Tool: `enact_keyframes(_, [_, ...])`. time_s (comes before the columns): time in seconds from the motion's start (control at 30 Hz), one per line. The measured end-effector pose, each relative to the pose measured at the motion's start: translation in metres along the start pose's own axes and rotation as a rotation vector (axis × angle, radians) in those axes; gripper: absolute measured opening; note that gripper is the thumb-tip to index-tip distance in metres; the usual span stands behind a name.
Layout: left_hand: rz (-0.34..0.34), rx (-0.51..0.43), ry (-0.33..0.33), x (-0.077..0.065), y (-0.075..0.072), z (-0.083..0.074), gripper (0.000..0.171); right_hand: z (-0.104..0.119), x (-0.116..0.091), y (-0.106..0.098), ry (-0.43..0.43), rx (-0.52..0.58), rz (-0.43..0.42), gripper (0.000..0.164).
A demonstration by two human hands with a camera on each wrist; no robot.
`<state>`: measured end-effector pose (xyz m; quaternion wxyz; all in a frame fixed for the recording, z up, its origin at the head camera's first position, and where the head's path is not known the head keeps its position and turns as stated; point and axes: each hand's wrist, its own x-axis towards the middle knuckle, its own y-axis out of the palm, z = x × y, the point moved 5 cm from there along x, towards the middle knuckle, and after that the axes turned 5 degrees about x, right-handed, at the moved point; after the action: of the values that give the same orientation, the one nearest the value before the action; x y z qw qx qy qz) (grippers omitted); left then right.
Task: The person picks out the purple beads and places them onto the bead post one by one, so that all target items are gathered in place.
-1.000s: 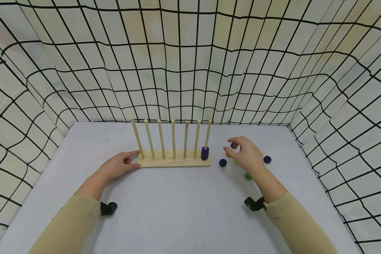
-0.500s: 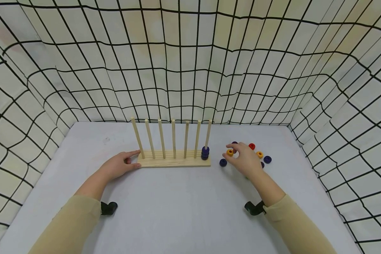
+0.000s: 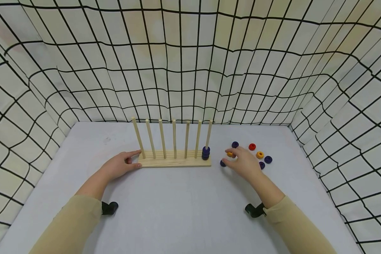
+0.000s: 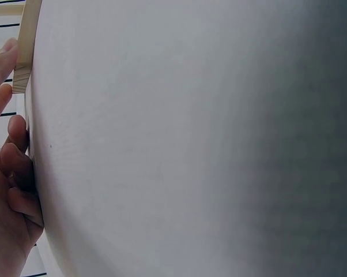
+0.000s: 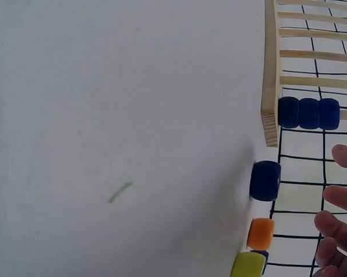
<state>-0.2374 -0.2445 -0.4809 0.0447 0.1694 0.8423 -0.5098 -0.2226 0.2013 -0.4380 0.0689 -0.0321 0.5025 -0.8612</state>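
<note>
A wooden peg rack (image 3: 174, 162) with several upright pegs stands on the white table. My left hand (image 3: 119, 165) holds its left end, thumb at the front edge and index finger behind; the left wrist view shows the thumb and finger at the base's end (image 4: 22, 78). Three dark blue beads (image 5: 309, 113) are stacked on the rightmost peg. My right hand (image 3: 246, 164) hovers over the loose beads with thumb and fingers spread apart, nothing between them. Nearest to its thumb lies a dark blue bead (image 3: 223, 163); an orange bead (image 3: 230, 154) is partly behind the fingers.
Other loose beads lie around the right hand: a blue bead (image 3: 235, 144), a red bead (image 3: 252, 146), a yellow-orange bead (image 3: 259, 155) and another blue bead (image 3: 268, 159). A yellow-green bead (image 5: 248, 264) shows in the right wrist view. Black netting (image 3: 190, 70) surrounds the table.
My right hand has shifted down and slightly left toward the nearest dark blue bead, uncovering red, orange and blue beads behind it. The left hand stays on the rack.
</note>
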Motion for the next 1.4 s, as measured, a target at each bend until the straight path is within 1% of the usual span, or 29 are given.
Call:
enact_keyframes(0.23, [0.001, -0.002, 0.001, -0.001, 0.002, 0.003, 0.074, 0.000, 0.003, 0.009, 0.004, -0.007, 0.045, 0.046])
enact_keyframes(0.5, [-0.003, 0.001, 0.001, 0.000, -0.001, 0.000, 0.073, -0.003, 0.004, 0.014, 0.073, -0.037, 0.087, 0.047])
enact_keyframes(0.8, [-0.010, -0.004, 0.004, 0.001, -0.001, -0.001, 0.074, -0.005, 0.008, 0.019, 0.099, -0.048, 0.140, 0.044])
enact_keyframes(1.1, [-0.005, -0.001, -0.003, 0.002, 0.002, 0.001, 0.074, -0.009, 0.009, 0.022, 0.141, -0.059, 0.191, 0.044])
enact_keyframes(1.4, [-0.013, 0.005, 0.005, 0.002, 0.000, 0.002, 0.074, -0.008, 0.011, 0.024, 0.153, -0.080, 0.210, 0.044])
